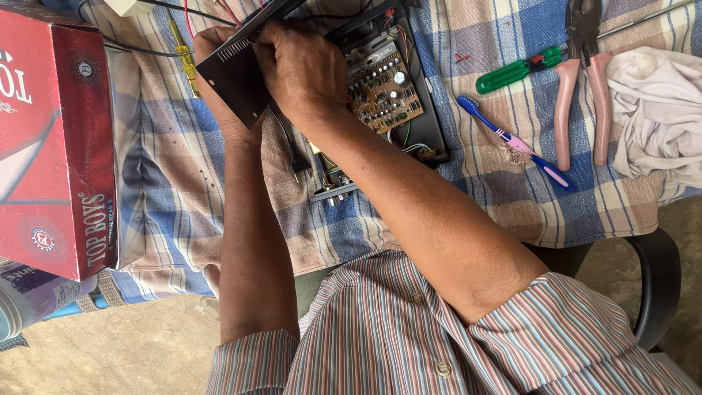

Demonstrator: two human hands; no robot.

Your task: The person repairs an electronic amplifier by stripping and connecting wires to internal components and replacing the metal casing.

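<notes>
An open electronic unit lies on a checked cloth [468,190], its brown circuit board [382,89] exposed inside a black casing [428,128]. A black metal cover panel [232,79] with vent slots is tilted up over the unit's left side. My left hand [213,51] grips the panel from behind, mostly hidden by it. My right hand [303,69] is closed over the panel's upper right edge, just left of the circuit board. A black plug [300,164] and the unit's silver front knobs [333,196] show between my forearms.
To the right lie a green-handled screwdriver [515,72], pink-handled pliers [581,102], a blue and pink toothbrush [512,139] and a white rag [654,110]. A yellow screwdriver [186,62] lies left of the panel. A red cardboard box [55,146] stands at far left.
</notes>
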